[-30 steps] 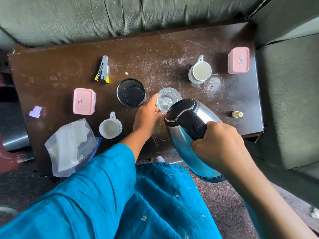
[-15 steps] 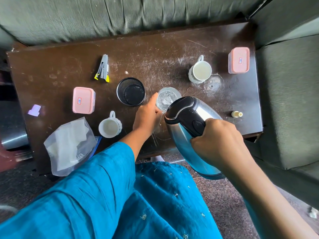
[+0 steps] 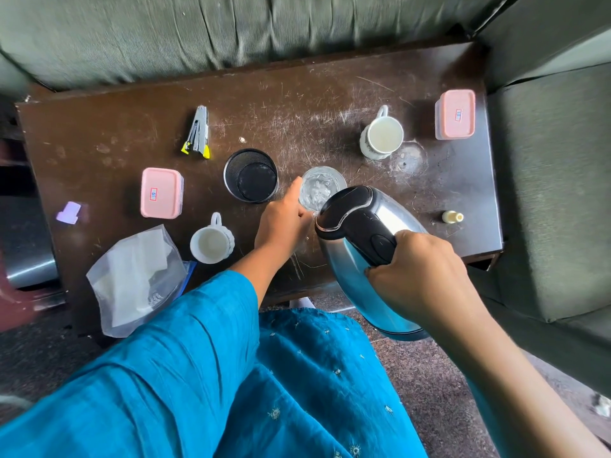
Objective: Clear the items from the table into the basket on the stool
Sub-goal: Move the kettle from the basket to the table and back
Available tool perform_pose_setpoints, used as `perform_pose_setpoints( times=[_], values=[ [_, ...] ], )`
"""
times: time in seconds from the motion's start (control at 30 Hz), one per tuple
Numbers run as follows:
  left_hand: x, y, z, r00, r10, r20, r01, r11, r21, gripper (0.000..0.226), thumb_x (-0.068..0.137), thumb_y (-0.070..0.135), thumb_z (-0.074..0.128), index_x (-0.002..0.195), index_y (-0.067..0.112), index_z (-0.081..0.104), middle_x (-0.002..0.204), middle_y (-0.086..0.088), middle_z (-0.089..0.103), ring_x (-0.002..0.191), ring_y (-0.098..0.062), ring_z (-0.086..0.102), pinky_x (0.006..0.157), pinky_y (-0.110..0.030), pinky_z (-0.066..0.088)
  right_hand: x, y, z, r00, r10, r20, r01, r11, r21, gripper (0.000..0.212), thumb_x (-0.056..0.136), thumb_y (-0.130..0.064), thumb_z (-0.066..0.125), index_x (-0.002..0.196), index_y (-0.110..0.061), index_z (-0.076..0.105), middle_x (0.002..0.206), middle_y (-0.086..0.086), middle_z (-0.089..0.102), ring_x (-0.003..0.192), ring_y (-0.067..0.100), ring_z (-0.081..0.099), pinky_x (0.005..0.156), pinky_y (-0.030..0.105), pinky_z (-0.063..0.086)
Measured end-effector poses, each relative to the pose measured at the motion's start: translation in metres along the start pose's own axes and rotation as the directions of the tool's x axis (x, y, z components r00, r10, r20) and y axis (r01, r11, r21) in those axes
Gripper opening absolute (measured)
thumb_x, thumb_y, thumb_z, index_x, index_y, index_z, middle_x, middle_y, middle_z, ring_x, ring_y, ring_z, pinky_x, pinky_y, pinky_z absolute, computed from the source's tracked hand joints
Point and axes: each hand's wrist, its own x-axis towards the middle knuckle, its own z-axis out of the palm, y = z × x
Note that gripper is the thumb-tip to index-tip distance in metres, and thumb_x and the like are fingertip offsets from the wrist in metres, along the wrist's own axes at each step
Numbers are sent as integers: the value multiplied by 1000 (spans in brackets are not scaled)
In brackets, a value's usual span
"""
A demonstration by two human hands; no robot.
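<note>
Kettle (image 3: 355,252) first: we hold it in our right hand (image 3: 420,276), fingers curled tight round its black handle, with the hand at the near, right side of the steel body. It is off the worktop (image 3: 297,104) and tilted. Its long axis runs from the base, which hangs past the near edge above our blue clothing, up and to the left to the black lid. The lid end points at the glass (image 3: 319,188) and overlaps that glass's near rim in our view. We cannot see the spout.

Our left hand (image 3: 281,226) grips the glass from its left side, thumb up along the wall, and the glass stands upright on the worktop near the middle. Just to the left of it stands a black mesh cup (image 3: 250,176).

Further left lie a pink box (image 3: 162,192), a white mug (image 3: 213,239) and a clear plastic bag (image 3: 135,279) that overhangs the near left corner. A stapler (image 3: 197,133) lies behind the mesh cup. To the right, well apart from our hands, are a second mug (image 3: 382,133), a second pink box (image 3: 455,114) and a small bottle (image 3: 452,217) lying on its side by the right edge.
</note>
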Motion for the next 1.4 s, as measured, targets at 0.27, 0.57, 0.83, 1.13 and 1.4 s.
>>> perform_pose_setpoints(
  times=[0.27, 0.57, 0.83, 1.13, 1.4],
  values=[
    [-4, 6, -2, 1000, -16, 1, 16, 996, -83, 64, 86, 37, 61, 137, 16, 29, 92, -7, 72, 87, -27, 65, 76, -39, 51, -5, 19, 8, 999, 34, -2, -34, 997, 66, 27, 71, -32, 69, 73, -12, 51, 68, 6, 53, 68, 28, 53, 56, 31, 41],
    [-17, 49, -28, 978, -75, 193, 174, 807, -565, 23, 85, 17, 61, 107, 21, 68, 109, -5, 70, 99, -18, 64, 97, -43, 49, -44, 42, 3, 991, 122, -49, -90, 901, 424, 22, 60, -9, 75, 66, -22, 57, 64, 3, 62, 59, 24, 60, 54, 36, 52],
    [-44, 68, -101, 953, 23, 303, 247, 522, -816, 19, 88, 7, 56, 83, 24, 63, 74, 3, 60, 52, -1, 61, 46, -16, 48, -81, 25, -35, 985, 20, -171, 59, 893, 446, 24, 52, -8, 72, 66, -23, 58, 49, -7, 55, 44, 7, 48, 41, 24, 36],
    [-99, 20, -241, 995, 82, 48, 30, 200, -979, 27, 87, -6, 46, 95, 16, 59, 68, 8, 70, 58, -5, 64, 54, -19, 53, -96, -82, -63, 914, -329, -237, 395, 855, 337, 29, 57, -1, 73, 68, -25, 59, 55, -20, 61, 45, -1, 52, 39, 16, 39],
    [-186, -102, -357, 925, -220, -309, -304, 58, -951, 33, 89, -6, 45, 112, 13, 58, 79, 7, 73, 61, -6, 66, 51, -17, 52, -114, -251, -21, 748, -657, -99, 654, 702, 284, 25, 51, -21, 65, 73, -27, 55, 53, -14, 57, 45, 4, 43, 47, 30, 38]
  ],
)
